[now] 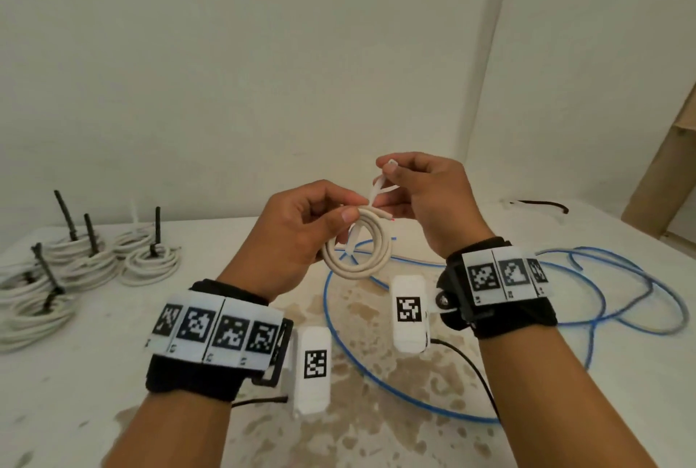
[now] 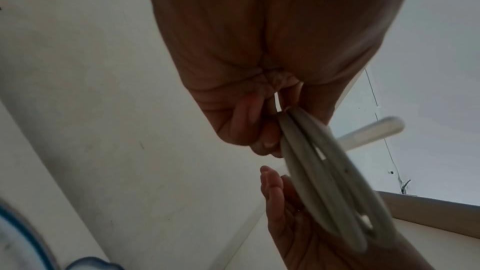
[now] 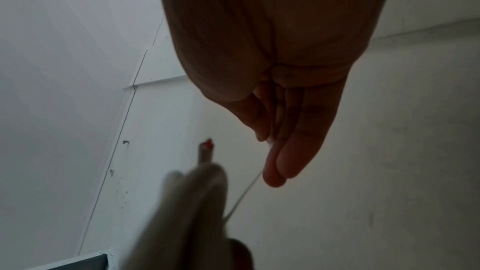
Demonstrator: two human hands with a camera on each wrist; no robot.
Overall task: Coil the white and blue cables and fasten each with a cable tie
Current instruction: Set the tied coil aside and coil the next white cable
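Observation:
My left hand pinches the top of a small white cable coil held in the air above the table. The coil hangs from my fingers in the left wrist view. A white cable tie loops round the coil; my right hand pinches its upper end near the head. The tie shows as a thin line in the right wrist view, beside the blurred coil with its red-tipped end. The blue cable lies loose on the table under and right of my hands.
Several tied white coils with black ties standing up sit at the table's left. A black tie lies at the far right edge. A wall stands close behind the table. Brown stains mark the table's middle.

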